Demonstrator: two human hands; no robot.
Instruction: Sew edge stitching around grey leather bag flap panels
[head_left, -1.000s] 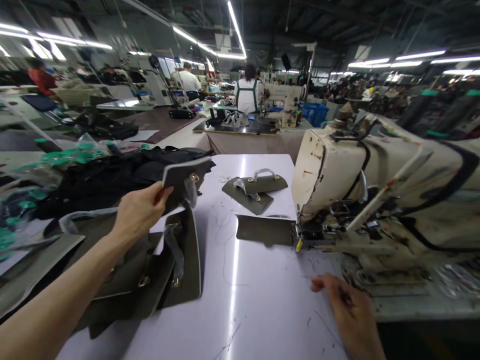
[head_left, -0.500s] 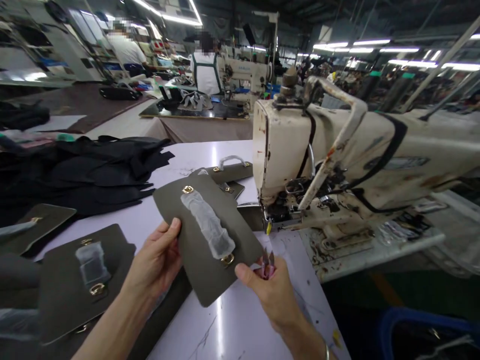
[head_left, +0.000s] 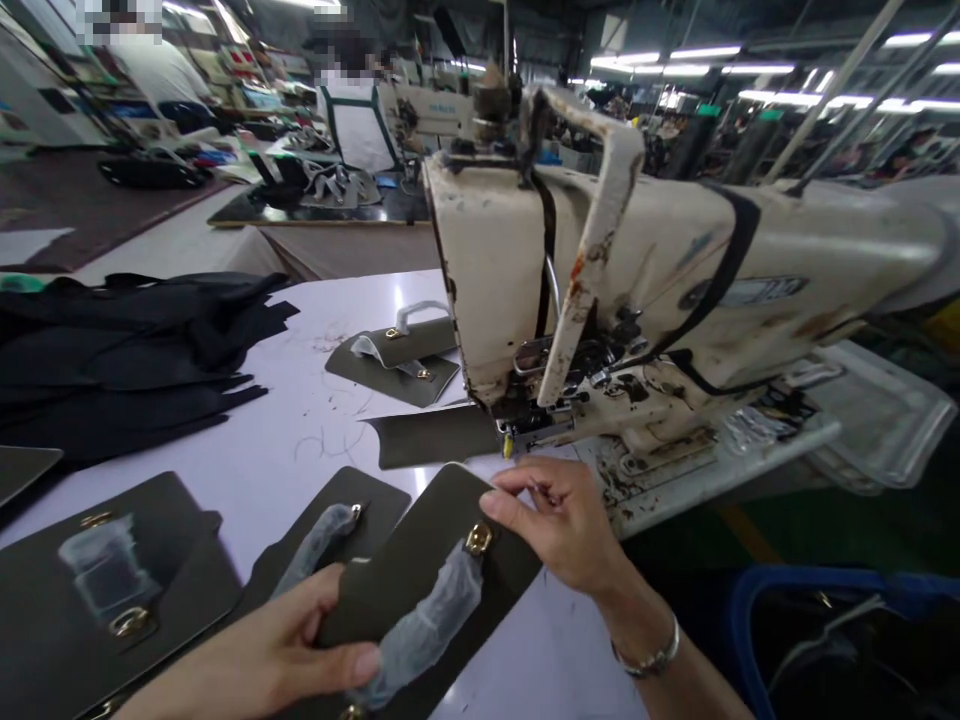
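Both my hands hold an olive bag panel [head_left: 450,500] with a carry handle [head_left: 439,620] wrapped in clear plastic and fixed by gold fittings. My left hand [head_left: 307,640] grips its left side, thumb over the wrapped handle. At the upper right edge, my right hand [head_left: 566,520] pinches the panel between thumb and fingers. The pink thread snips seen earlier in that hand are almost wholly hidden by its fingers. Just beyond, another olive piece [head_left: 435,437] lies under the needle area of the sewing machine [head_left: 487,270].
More olive panels with wrapped handles lie at left [head_left: 180,540], in the middle [head_left: 367,490] and behind [head_left: 405,350]. A pile of black fabric pieces [head_left: 135,350] covers the table's far left. A blue bin [head_left: 739,620] stands lower right. Two people work farther back.
The panel has come down nearer to me and turned, so its handle now slants the other way. My right hand has moved up along its edge. The view has shifted right.
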